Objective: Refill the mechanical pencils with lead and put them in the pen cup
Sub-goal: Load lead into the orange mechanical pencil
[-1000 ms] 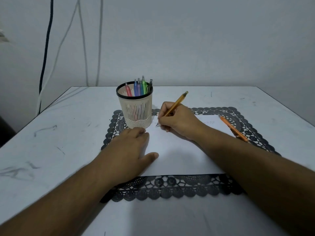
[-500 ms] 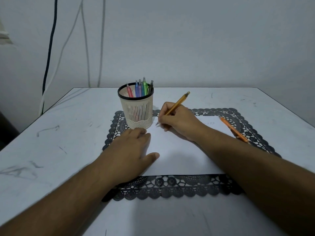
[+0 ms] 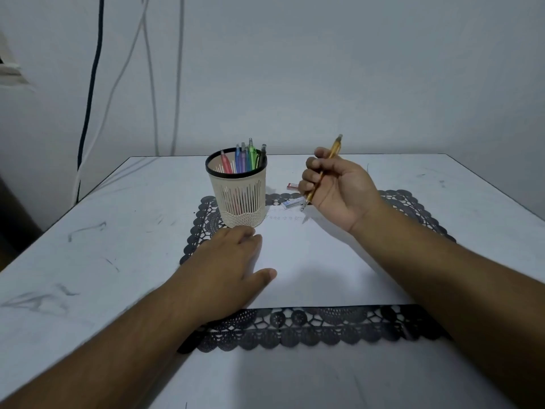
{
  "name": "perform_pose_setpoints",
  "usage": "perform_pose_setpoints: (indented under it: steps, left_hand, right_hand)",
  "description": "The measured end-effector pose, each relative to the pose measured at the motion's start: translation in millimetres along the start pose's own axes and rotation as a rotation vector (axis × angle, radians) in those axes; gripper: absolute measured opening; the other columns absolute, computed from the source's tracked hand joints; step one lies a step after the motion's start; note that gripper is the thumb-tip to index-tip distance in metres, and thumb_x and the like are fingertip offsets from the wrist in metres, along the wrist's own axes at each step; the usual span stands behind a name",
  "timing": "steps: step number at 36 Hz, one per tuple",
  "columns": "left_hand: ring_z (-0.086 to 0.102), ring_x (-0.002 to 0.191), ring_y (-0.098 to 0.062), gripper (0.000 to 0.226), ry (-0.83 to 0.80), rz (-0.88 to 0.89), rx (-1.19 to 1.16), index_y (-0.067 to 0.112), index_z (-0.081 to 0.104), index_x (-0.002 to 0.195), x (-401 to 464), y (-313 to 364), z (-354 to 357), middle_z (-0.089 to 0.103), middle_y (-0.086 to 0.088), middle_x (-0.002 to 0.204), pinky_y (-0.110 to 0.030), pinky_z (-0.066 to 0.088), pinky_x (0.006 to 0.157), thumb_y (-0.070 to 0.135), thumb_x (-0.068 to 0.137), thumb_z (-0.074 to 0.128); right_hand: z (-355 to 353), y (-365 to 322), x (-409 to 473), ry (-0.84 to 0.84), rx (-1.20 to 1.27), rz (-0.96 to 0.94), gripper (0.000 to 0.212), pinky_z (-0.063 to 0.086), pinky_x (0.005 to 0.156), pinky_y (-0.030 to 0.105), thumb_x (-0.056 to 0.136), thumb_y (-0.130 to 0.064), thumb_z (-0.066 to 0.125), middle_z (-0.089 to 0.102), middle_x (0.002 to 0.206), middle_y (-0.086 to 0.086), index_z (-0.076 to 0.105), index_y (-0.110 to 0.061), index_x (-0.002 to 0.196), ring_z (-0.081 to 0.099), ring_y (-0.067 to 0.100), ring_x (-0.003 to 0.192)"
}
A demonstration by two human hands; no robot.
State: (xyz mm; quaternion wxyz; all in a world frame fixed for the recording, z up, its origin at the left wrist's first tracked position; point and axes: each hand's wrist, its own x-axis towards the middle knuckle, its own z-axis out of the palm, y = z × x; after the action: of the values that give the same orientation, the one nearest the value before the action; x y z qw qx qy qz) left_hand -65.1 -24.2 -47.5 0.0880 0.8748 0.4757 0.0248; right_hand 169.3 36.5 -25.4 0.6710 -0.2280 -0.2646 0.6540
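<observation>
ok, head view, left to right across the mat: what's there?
left hand flat on the paper → pen cup → clear lead case → yellow mechanical pencil in the right hand.

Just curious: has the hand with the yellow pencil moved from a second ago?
Yes. The right hand lifted the yellow pencil off the paper, rightward from the pen cup.

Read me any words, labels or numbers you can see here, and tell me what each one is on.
None can be read.
White sheet of paper: a faint pencilled row near its far edge, too small to read.
Small white box: bluish print, blurred.
Small red box: print, if any, too blurred to tell.
</observation>
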Motion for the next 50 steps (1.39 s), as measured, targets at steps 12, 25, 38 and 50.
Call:
perform_pose_setpoints:
  steps: [12,25,38,50]
  left_hand:
    - [0.024,0.146,-0.013,0.062,0.003,0.002,0.002,0.025,0.042,0.148,1,-1,1,0.026,0.011,0.163,-0.034,0.027,0.119,0.065,0.1,0.041]
    - [0.025,0.146,-0.015,0.063,0.009,0.008,0.0,0.024,0.043,0.148,1,-2,2,0.028,0.009,0.162,-0.036,0.029,0.121,0.065,0.099,0.041]
    - [0.023,0.148,-0.015,0.065,0.0,0.0,0.002,0.024,0.041,0.15,0,1,0,0.026,0.008,0.164,-0.035,0.026,0.122,0.064,0.099,0.041]
    - [0.021,0.149,-0.014,0.067,-0.001,-0.002,0.006,0.024,0.037,0.154,-1,1,-1,0.024,0.008,0.165,-0.034,0.025,0.121,0.065,0.1,0.04]
  right_hand:
    - [0,-6,-11,-0.19,0.099,0.061,0.053,0.016,0.059,0.032,0.091,-0.061,0.039,0.017,0.059,-0.002,0.022,-0.02,0.062,0.014,0.017,0.055]
    - [2,-3,-17,-0.272,0.071,0.081,0.047,0.016,0.06,0.032,0.086,-0.054,0.039,0.015,0.058,-0.001,0.02,-0.019,0.062,0.013,0.017,0.055]
    - [1,6,-8,-0.004,-0.388,0.002,0.064,0.055,0.065,0.034,0.108,-0.047,0.044,0.063,0.076,0.012,0.054,-0.012,0.055,0.061,0.023,0.074]
    - [-11,21,-9,-0.057,-0.792,0.02,0.026,0.062,0.073,0.037,0.108,-0.019,0.052,0.069,0.084,0.015,0.07,-0.002,0.097,0.063,0.025,0.077]
